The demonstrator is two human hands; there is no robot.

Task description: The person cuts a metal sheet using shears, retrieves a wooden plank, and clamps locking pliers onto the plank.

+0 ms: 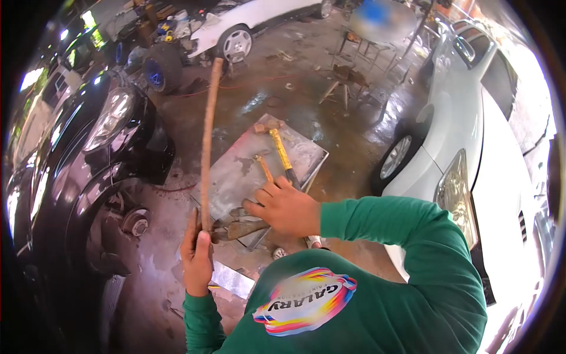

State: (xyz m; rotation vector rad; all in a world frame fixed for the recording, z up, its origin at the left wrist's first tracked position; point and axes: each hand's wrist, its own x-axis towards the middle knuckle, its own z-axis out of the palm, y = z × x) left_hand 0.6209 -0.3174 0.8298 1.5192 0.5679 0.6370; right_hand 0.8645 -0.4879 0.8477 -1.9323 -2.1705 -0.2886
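Note:
My left hand (197, 259) holds a long, narrow brown stick (207, 141) upright near its lower end, between thumb and fingers. I cannot tell whether it is wood or rusty metal. My right hand (289, 209) hovers over the near part of a worn grey metal-topped table (227, 171), its fingers apart and slightly bent. Just beyond its fingers lie a hammer with a yellow and black handle (282, 152) and a smaller hammer with an orange handle (265, 169). Below the hand, a brown wooden piece (246, 228) lies among dark tools partly covered by my hand.
A black car (71, 177) with an exposed wheel hub (137, 224) stands at left. On the right is a silver-white car (448, 135). Farther back are another white car (259, 17), a loose tyre (162, 68) and a small stool (345, 85). A shiny sheet (231, 279) lies low, near my left wrist.

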